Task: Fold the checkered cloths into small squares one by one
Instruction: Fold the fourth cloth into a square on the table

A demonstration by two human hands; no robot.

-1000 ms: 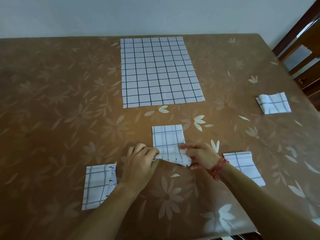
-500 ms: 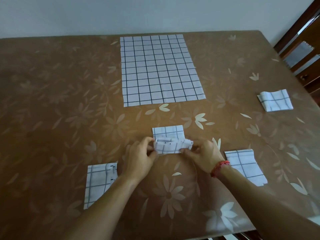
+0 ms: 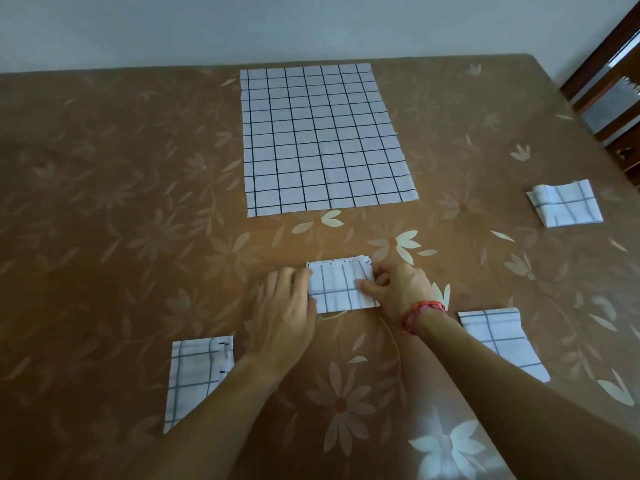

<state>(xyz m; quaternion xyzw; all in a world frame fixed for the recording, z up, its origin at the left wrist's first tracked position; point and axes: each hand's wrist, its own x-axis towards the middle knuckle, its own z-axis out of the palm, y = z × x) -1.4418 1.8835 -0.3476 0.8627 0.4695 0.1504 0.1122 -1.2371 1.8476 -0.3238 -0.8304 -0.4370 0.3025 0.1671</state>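
Nearest the person, on the brown flower-patterned worktop (image 3: 104,271), two pieces that look finished flank the forearms. The near-left folded white checkered square (image 3: 197,375) is partly hidden by the left forearm. The near-right folded white checkered square (image 3: 502,341) lies just beside the right forearm.

Between the hands, the small white checkered cloth being folded (image 3: 341,289) lies flat on the worktop. It is down to a short rectangle, with stacked edges showing along its far side. The left hand (image 3: 284,317) lays fairly straight fingers on the cloth's left edge; its grip is apart and it presses rather than holds. The right hand (image 3: 398,289), with a red thread band (image 3: 422,311) at the wrist, has its thumb on top and its fingers curled at the right edge. That grip looks clamped on that end, though I can't see underneath.

This seems to be the last fold being set. To do it well, I'd keep the left edge pinned and square up the slightly stepped far layers. Then I'd press firmly along the crease before letting go, since thin cloth tends to spring open.

Farther off, well apart, a large flat white cloth with a black grid (image 3: 322,136) lies unfolded, probably the next one. At the far right, a folded white checkered square with a curled lip (image 3: 564,206) shows that springing. Past the corner stands a dark wooden chair (image 3: 609,81).
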